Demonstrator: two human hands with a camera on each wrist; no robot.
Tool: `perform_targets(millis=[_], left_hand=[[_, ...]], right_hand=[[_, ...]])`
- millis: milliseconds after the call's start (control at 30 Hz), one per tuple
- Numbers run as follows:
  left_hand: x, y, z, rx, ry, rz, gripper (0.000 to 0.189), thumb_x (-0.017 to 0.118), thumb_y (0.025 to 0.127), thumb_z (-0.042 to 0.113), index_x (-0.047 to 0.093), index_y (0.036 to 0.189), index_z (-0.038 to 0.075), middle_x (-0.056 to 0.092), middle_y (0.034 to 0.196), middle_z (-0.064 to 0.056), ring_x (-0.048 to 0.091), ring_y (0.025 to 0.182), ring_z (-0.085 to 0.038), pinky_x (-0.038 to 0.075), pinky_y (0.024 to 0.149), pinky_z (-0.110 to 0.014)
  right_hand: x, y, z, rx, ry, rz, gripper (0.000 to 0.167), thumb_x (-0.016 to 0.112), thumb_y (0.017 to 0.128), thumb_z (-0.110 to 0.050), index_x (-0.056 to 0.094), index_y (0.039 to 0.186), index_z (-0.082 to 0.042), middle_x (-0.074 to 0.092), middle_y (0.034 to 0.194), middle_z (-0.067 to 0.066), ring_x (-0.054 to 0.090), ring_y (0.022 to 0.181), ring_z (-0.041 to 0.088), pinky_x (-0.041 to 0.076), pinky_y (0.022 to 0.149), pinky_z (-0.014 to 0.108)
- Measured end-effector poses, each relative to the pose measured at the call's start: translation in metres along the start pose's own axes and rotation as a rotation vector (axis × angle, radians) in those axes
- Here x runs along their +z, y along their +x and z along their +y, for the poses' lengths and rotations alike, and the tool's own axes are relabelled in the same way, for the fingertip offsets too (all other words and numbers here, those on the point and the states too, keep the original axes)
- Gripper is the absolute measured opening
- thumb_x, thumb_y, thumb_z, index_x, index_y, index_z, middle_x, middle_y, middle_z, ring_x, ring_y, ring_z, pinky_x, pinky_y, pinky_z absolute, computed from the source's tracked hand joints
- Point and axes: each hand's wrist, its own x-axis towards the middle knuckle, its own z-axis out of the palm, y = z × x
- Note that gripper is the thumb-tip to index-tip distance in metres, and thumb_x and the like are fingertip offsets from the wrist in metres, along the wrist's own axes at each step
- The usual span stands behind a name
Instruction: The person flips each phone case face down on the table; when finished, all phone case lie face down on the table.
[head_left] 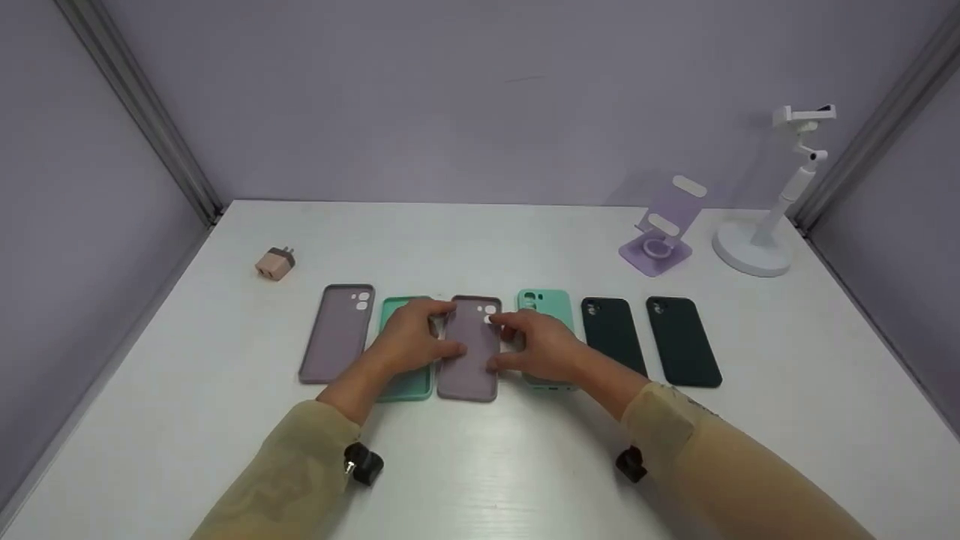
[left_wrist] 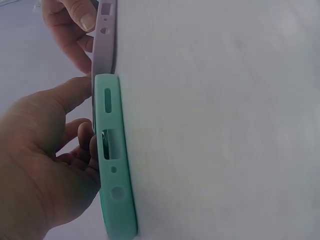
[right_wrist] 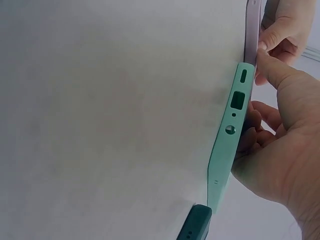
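A mauve phone case [head_left: 471,367] lies flat in the middle of a row of cases, camera cutouts at its far end. My left hand [head_left: 411,337] holds its left edge, thumb lapping onto the face and index finger near the far corner. At the opposite edge, my right hand [head_left: 541,345] grips with thumb and fingers. Under the left hand, partly hidden, is a green case [head_left: 409,386]; beneath the right hand sits a mint case [head_left: 555,301]. Both wrist views show the cases' end walls with port cutouts, the mauve wall [left_wrist: 104,55] between the hands.
Another mauve case [head_left: 337,337] lies at the row's left end, two dark green cases [head_left: 615,334] at its right. Farther back stand a pink plug adapter [head_left: 275,264], a purple phone stand [head_left: 660,225] and a white stand with a round base [head_left: 752,251]. Walls enclose the table.
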Motion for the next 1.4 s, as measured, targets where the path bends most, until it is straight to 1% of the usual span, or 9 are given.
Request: perform_targets(millis=[133,333,433,600,700,933,1100,1200,1400], left_hand=[[0.002,-0.001,0.000,-0.013,0.011,-0.008,0.069,0.089,0.089,0.025,0.061,0.149,0.007,0.060,0.146,-0.012,0.057,0.120,-0.026,0.046,0.108,-0.045],[0.003,-0.001,-0.002,-0.021,0.005,-0.018,0.070,0.090,0.088,0.025,0.061,0.150,0.009,0.057,0.151,-0.012,0.055,0.132,-0.027,0.042,0.114,-0.045],[0.003,-0.001,-0.003,-0.016,0.001,-0.016,0.069,0.090,0.089,0.024,0.061,0.149,0.009,0.059,0.147,-0.011,0.057,0.123,-0.026,0.045,0.109,-0.044],[0.002,-0.002,-0.004,-0.029,-0.004,-0.017,0.067,0.089,0.089,0.023,0.062,0.149,0.010,0.064,0.134,-0.008,0.056,0.105,-0.023,0.048,0.094,-0.040],[0.002,-0.003,-0.004,-0.033,-0.011,-0.020,0.068,0.090,0.089,0.022,0.062,0.149,0.010,0.064,0.131,-0.007,0.056,0.103,-0.023,0.048,0.091,-0.039],[0.002,-0.004,-0.005,-0.014,-0.024,-0.029,0.065,0.088,0.090,0.019,0.062,0.149,0.009,0.061,0.140,-0.009,0.056,0.109,-0.023,0.047,0.098,-0.041],[0.001,-0.005,-0.006,-0.006,-0.027,-0.038,0.063,0.087,0.091,0.016,0.062,0.148,0.009,0.064,0.124,-0.007,0.057,0.099,-0.022,0.048,0.086,-0.038],[-0.001,-0.005,-0.008,-0.003,-0.020,-0.046,0.061,0.085,0.092,0.015,0.062,0.148,0.009,0.064,0.119,-0.006,0.057,0.097,-0.021,0.047,0.082,-0.036],[-0.006,-0.008,-0.010,-0.031,-0.009,-0.074,0.060,0.082,0.094,0.013,0.061,0.150,0.010,0.063,0.123,-0.006,0.056,0.098,-0.022,0.047,0.083,-0.036]], right_hand=[[0.001,-0.002,0.001,0.005,-0.010,-0.009,0.072,0.087,0.090,-0.040,0.059,0.153,-0.017,0.064,0.116,-0.003,0.057,0.107,0.018,0.050,0.097,0.037],[0.001,-0.004,0.002,0.023,0.007,-0.004,0.069,0.088,0.090,-0.038,0.061,0.151,-0.018,0.063,0.116,-0.004,0.057,0.106,0.018,0.050,0.096,0.037],[0.001,-0.004,0.001,0.025,0.017,-0.001,0.068,0.088,0.090,-0.037,0.061,0.151,-0.018,0.064,0.117,-0.004,0.057,0.107,0.018,0.050,0.097,0.037],[0.002,-0.005,0.000,0.026,0.028,-0.002,0.068,0.088,0.091,-0.036,0.061,0.150,-0.018,0.064,0.118,-0.004,0.057,0.108,0.018,0.050,0.099,0.038],[0.003,-0.005,0.000,0.026,0.031,-0.006,0.067,0.087,0.091,-0.036,0.061,0.150,-0.018,0.064,0.118,-0.004,0.057,0.109,0.018,0.050,0.099,0.038],[0.002,-0.006,0.001,0.007,0.025,-0.009,0.065,0.088,0.091,-0.035,0.063,0.148,-0.016,0.065,0.119,-0.003,0.058,0.111,0.018,0.050,0.101,0.039],[0.003,-0.006,0.000,0.024,0.032,-0.014,0.066,0.088,0.091,-0.035,0.062,0.149,-0.016,0.065,0.121,-0.003,0.058,0.112,0.018,0.050,0.102,0.038],[0.006,-0.005,-0.002,0.034,0.039,-0.012,0.067,0.088,0.090,-0.034,0.062,0.149,-0.017,0.065,0.121,-0.003,0.058,0.112,0.018,0.050,0.102,0.038],[0.010,-0.004,-0.006,0.040,0.055,-0.024,0.066,0.088,0.091,-0.033,0.061,0.149,-0.017,0.064,0.121,-0.004,0.058,0.112,0.017,0.050,0.101,0.037]])
